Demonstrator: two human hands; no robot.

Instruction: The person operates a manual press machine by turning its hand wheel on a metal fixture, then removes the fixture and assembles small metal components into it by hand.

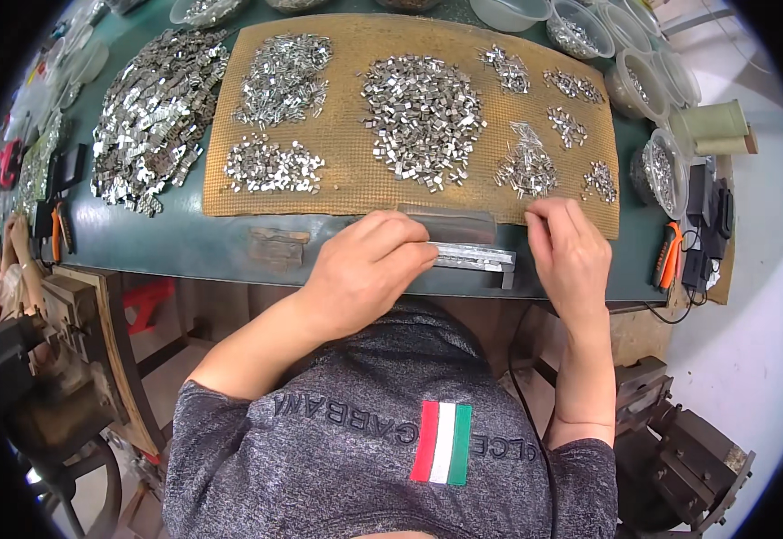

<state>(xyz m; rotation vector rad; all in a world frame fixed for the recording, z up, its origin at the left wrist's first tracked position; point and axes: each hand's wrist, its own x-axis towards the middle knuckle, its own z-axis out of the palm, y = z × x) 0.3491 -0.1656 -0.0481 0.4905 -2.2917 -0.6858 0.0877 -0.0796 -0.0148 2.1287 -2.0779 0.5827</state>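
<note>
My left hand (366, 266) is closed over the left end of a narrow silver metal strip (472, 257) near the table's front edge. Its fingers hide that end. To the right, my right hand (573, 256) has thumb and forefinger drawn together at the front edge of a tan textured mat (346, 180). Anything between those fingertips is too small to make out. Just beyond them lies a pile of thin silver pieces (528, 166). A flat clear strip (450, 225) sits behind the metal strip.
Several heaps of small metal parts (423, 117) cover the mat. Linked metal pieces (158, 108) are heaped at left. Plastic tubs (580, 27) line the back and right. Orange-handled pliers (668, 256) lie at right, a worn block (277, 247) at left front. Another person's hand (18, 238) shows far left.
</note>
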